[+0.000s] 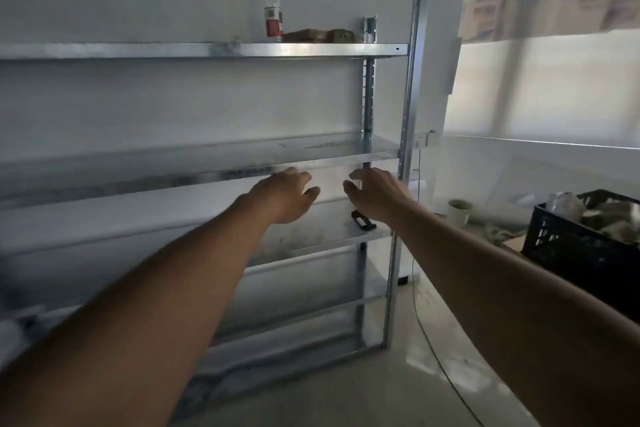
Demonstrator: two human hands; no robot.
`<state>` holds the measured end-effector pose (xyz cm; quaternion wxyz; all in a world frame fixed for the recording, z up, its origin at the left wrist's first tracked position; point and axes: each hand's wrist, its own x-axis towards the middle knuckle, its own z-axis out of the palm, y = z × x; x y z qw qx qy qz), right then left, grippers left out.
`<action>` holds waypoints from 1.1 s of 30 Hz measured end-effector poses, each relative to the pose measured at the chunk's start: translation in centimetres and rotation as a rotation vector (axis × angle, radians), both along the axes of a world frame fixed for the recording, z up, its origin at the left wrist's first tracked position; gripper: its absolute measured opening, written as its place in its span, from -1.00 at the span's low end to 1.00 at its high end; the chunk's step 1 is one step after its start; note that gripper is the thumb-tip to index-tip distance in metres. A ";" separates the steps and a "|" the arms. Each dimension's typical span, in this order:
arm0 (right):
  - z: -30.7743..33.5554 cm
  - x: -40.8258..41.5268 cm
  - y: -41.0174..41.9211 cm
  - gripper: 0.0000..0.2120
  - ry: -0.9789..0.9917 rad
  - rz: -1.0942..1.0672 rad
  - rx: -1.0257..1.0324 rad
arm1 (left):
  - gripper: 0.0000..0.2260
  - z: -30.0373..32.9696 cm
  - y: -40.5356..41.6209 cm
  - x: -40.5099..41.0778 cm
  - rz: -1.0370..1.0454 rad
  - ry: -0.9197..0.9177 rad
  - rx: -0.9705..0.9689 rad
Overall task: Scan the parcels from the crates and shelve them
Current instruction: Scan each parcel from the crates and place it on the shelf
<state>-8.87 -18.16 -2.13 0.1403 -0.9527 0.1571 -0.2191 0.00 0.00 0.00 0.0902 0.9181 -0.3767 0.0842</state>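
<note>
Metal shelving unit point(381, 50) against the wall, left hand point(285, 196) and right hand point(375, 196) reaching toward it, fingers loose, holding nothing, small black object point(363, 219) on shelf beneath right hand, bottle point(273, 7) on top shelf, black crate point(568, 246) of parcels point(609, 215) near right, cup point(459, 212) beyond.

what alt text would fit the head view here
Two bare arms reach toward a metal shelving unit, the left hand and right hand open and empty just before a middle shelf. A red-capped bottle stands on the top shelf, and a black crate of parcels sits at right.
</note>
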 end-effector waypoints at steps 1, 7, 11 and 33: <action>-0.2 0.0 0.0 -0.52 -0.009 -0.020 0.000 | -0.48 -0.2 -0.3 0.4 -0.018 -0.003 0.011; -1.5 -1.5 -1.2 -0.58 -0.018 -0.159 -0.016 | -0.52 -1.7 -4.1 1.0 -0.141 -0.008 0.035; -2.6 -3.3 -4.6 -0.56 -0.008 -0.265 -0.017 | -0.52 -2.8 -8.8 0.5 -0.265 0.013 0.018; -8.0 -15.6 -40.8 -0.51 0.097 -0.707 0.081 | -0.55 -7.8 -51.1 -7.3 -0.608 0.097 0.112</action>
